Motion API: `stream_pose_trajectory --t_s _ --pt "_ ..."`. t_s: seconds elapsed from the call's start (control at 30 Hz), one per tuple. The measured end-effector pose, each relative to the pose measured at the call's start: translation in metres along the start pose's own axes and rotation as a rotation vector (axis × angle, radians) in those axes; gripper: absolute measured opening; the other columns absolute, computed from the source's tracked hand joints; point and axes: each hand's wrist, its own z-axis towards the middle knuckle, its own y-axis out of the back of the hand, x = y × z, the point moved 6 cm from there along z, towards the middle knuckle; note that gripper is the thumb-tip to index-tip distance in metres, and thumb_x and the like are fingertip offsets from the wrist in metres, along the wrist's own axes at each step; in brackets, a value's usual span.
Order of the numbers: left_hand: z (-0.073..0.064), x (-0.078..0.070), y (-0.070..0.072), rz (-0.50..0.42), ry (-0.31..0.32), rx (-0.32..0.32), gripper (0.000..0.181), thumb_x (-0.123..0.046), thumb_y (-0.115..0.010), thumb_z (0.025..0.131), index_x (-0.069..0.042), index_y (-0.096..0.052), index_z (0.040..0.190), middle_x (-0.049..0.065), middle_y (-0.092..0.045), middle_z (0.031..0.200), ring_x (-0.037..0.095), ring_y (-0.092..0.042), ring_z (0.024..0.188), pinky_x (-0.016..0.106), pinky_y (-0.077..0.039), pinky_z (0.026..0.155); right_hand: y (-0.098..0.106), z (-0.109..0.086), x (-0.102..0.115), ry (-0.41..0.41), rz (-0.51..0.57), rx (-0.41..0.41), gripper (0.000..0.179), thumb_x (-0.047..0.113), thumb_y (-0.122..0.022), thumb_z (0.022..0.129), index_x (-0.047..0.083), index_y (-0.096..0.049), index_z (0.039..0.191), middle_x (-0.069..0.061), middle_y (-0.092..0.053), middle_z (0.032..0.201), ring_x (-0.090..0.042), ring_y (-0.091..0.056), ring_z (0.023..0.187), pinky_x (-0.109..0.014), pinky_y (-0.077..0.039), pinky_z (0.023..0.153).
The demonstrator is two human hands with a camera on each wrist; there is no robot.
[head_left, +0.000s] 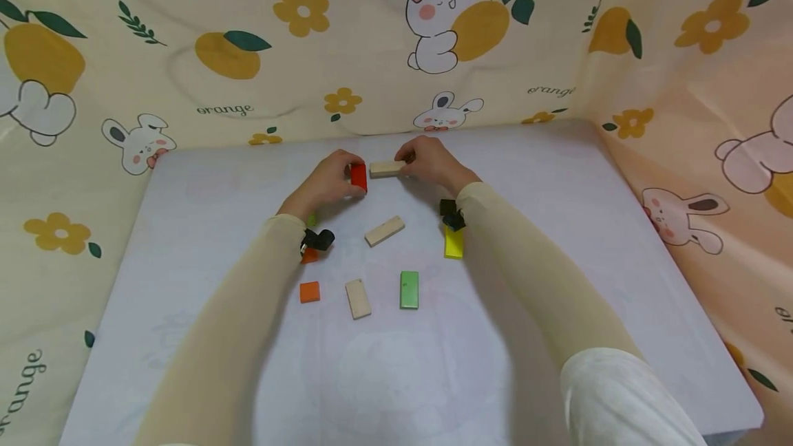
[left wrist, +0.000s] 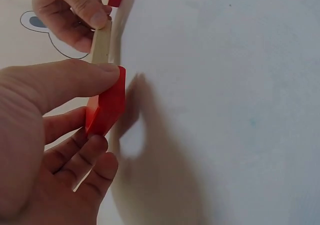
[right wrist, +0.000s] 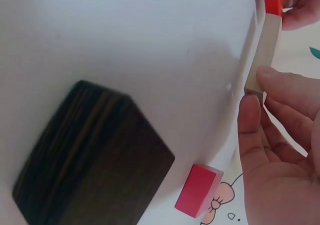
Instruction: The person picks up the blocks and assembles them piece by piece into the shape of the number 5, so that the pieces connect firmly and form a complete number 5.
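In the head view my left hand [head_left: 328, 181] pinches a red block [head_left: 358, 177] near the table's back edge; in the left wrist view the thumb lies along its upper side and fingers are beneath. Just right of it, a plain wooden block [head_left: 385, 169] is pinched at its far end by my right hand [head_left: 430, 160]. The red and wooden blocks are end to end in the right wrist view, close together. A pinkish-red block [right wrist: 199, 190] stands near the right hand there; in the head view that hand hides it.
Nearer me on the white table [head_left: 384, 377] lie two more wooden blocks [head_left: 385, 231], a green block [head_left: 409, 290], a yellow block [head_left: 453, 243] and an orange block [head_left: 310, 292]. A dark brown block [right wrist: 95, 160] looms large in the right wrist view. Patterned cloth [head_left: 347, 54] surrounds the table.
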Motion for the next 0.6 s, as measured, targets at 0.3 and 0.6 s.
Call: stream_pose_trajectory --t_s 0.3,0.6 --pt "0.0034 0.0037 -0.0057 -0.008 0.022 0.001 0.061 -0.012 -0.083 0.095 0.001 -0.058 0.149 0.019 -0.054 0.142 0.035 -0.052 0.122 0.047 -0.045 0.111 -0.0051 0.0044 0.0006 -0.018 0.006 0.009 0.024 0.006 -0.078 0.099 0.003 -0.078 0.123 -0.012 -0.072 0.115 -0.026 -0.060 0.101 -0.038 -0.052 0.091" --pt "0.0051 0.0020 -0.0071 -0.001 0.018 0.000 0.062 -0.013 -0.082 0.095 0.002 -0.058 0.150 0.020 -0.052 0.146 0.035 -0.053 0.124 0.047 -0.044 0.112 -0.0078 0.0060 0.0014 -0.043 0.011 0.029 0.023 0.006 -0.077 0.100 0.004 -0.078 0.123 -0.012 -0.072 0.115 -0.027 -0.059 0.102 -0.037 -0.051 0.091"
